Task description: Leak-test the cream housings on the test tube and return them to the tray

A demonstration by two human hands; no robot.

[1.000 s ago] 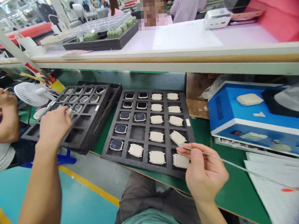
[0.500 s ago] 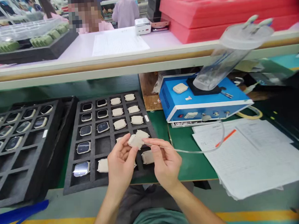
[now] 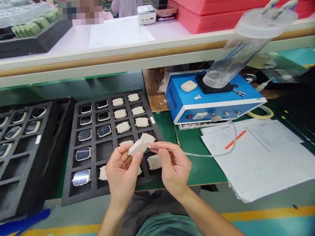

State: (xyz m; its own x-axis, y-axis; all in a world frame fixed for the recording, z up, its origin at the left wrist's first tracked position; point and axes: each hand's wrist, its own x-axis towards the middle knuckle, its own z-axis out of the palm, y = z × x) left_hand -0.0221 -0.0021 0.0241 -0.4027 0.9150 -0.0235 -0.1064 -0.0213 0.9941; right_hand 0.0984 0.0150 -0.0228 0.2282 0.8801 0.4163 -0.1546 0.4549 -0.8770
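Observation:
Between the thumb and fingers of my left hand (image 3: 123,171) is a cream smartwatch case (image 3: 137,147), tilted above the foam tray. My right hand (image 3: 175,165) pinches the end of a clear thin tube (image 3: 197,155), whose tip meets or nearly meets the right side of the case. The tube curves back to the front of a blue box-shaped machine (image 3: 215,102). Under my hands lies a dark foam tray (image 3: 105,188), its compartments holding black-screened watches (image 3: 83,154) at left and cream cases (image 3: 123,127) at right. My left hand partly covers the front compartments.
A second foam tray (image 3: 40,168) with watches stands at left. On the machine are a cream case (image 3: 189,86) and a leaning clear cylinder (image 3: 231,56). Papers (image 3: 261,161) with an orange strip lie at right. Red foam blocks (image 3: 236,6) sit on the shelf above; people are beyond.
The watch case has turned in my left hand and shifted slightly left. My right hand stays close to it with the tube. The whole view has tipped a little downward.

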